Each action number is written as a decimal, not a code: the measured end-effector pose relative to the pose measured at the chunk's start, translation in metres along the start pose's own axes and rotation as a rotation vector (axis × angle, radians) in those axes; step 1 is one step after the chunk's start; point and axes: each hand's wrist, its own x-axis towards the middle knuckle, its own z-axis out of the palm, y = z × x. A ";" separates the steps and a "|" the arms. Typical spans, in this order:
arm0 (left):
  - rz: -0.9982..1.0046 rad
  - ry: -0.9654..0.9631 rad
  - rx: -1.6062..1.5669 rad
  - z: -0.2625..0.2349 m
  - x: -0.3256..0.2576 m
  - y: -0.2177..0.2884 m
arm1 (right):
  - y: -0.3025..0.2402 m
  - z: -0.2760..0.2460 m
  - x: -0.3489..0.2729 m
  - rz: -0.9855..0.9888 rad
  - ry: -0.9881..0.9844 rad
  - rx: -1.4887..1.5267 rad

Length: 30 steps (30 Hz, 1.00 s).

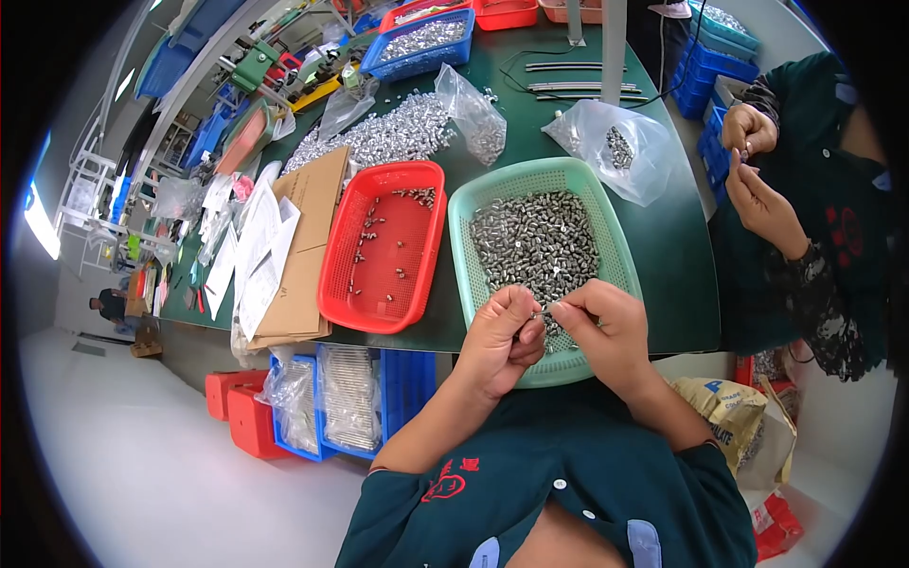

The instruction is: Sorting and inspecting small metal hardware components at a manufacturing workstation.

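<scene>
My left hand (507, 336) and my right hand (606, 329) meet over the near end of a mint-green perforated basket (620, 256). Both are closed, thumbs and fingers pinched around a tiny metal piece between them, mostly covered by the fingertips. Inside the basket lies a heap of small dark-silver metal parts (535, 241). Left of it stands a red perforated basket (379, 256), with a few similar parts scattered on its bottom and a small cluster at its far right corner.
A pile of shiny metal parts (388, 133) spreads beyond the red basket. Plastic bags (473, 114) stand near it. Cardboard (308, 251) and papers (265, 270) lie at the left. A co-worker's hands (757, 180) hold a small piece at the right. Blue crates (402, 388) sit under the table.
</scene>
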 end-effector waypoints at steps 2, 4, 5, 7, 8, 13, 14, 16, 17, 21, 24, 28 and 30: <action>-0.004 0.004 -0.007 0.001 0.000 0.001 | 0.005 0.000 0.000 -0.059 -0.002 -0.024; -0.007 0.007 -0.014 0.001 0.001 0.000 | 0.005 -0.003 0.003 -0.118 -0.003 -0.048; 0.066 0.071 0.135 0.002 0.000 -0.002 | 0.001 -0.007 0.005 -0.243 -0.049 -0.183; 0.140 0.138 0.283 0.001 -0.001 -0.003 | -0.001 -0.007 0.005 -0.367 -0.098 -0.315; 0.138 0.114 0.293 0.002 -0.001 -0.002 | -0.001 -0.006 0.004 -0.324 -0.081 -0.254; 0.088 0.043 0.267 0.010 0.001 0.001 | 0.019 0.007 -0.008 0.148 -0.089 0.188; 0.090 0.059 0.318 0.009 0.000 -0.001 | 0.019 0.010 -0.012 0.113 -0.059 0.167; 0.059 0.113 0.325 0.014 -0.002 0.001 | 0.020 0.011 -0.013 0.183 -0.038 0.240; 0.030 0.151 0.281 0.020 -0.004 0.008 | 0.021 0.010 -0.009 0.286 -0.049 0.335; -0.041 0.085 -0.086 -0.005 0.007 0.017 | 0.025 0.002 -0.004 0.388 0.035 0.388; -0.046 0.254 -0.106 -0.007 0.010 0.012 | 0.021 -0.007 0.003 -0.071 0.100 -0.331; -0.033 0.166 -0.077 -0.007 0.004 0.012 | 0.016 -0.009 0.007 -0.311 0.076 -0.581; -0.042 0.093 -0.069 -0.005 0.004 0.011 | 0.014 -0.010 0.006 -0.239 0.108 -0.490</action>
